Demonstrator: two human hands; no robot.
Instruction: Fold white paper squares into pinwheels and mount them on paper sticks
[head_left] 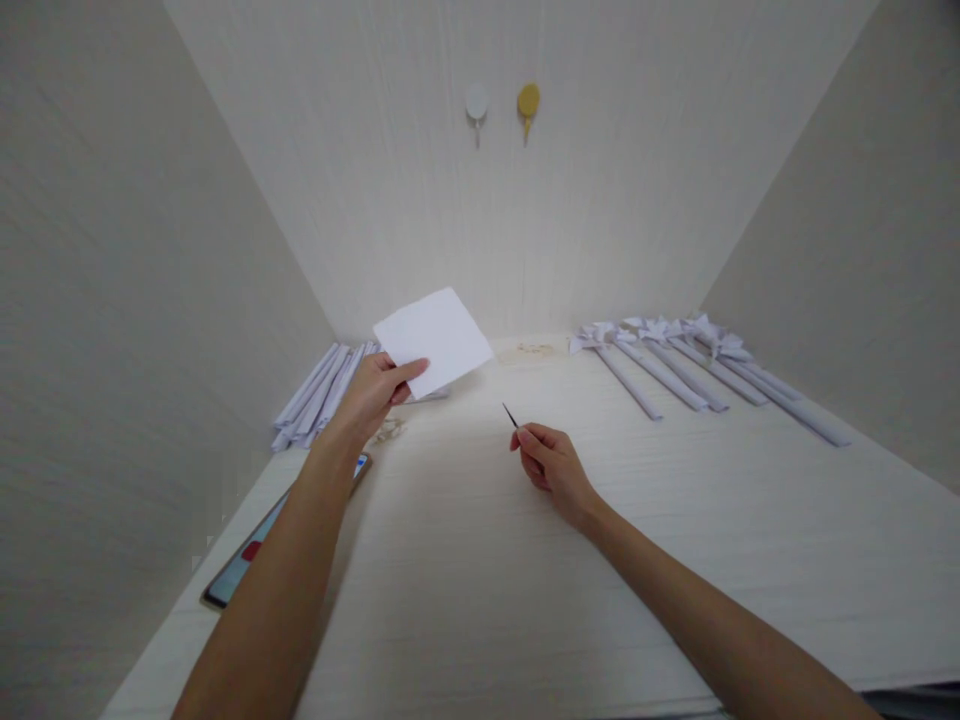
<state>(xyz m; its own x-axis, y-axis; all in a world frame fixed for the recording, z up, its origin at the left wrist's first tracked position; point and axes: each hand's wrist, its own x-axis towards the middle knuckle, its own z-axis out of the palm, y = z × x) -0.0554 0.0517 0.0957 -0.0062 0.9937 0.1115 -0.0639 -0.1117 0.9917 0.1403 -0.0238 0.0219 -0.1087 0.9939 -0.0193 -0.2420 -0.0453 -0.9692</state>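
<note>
Between thumb and fingers, my left hand (pixel 379 392) pinches a white square sheet of paper (pixel 442 335) by its near corner, tilted up above the table. My right hand (pixel 551 462), lower and to the right, grips a thin dark pointed stick (pixel 510 415); most of its length is hidden in the fingers. The stick's tip points up and left, apart from the paper. Beyond my left wrist lies a bundle of rolled white paper tubes (pixel 326 395). At the back right, several paper tubes with pinwheel-like folded heads (pixel 660 375) lie side by side.
A phone (pixel 247 555) with its screen lit lies under my left forearm. Small light-brown bits (pixel 388 430) are scattered near my left wrist, with more bits (pixel 534 350) by the back wall. A white hook (pixel 476 103) and a yellow hook (pixel 528 101) are on that wall. Side walls enclose the white tabletop (pixel 457 580).
</note>
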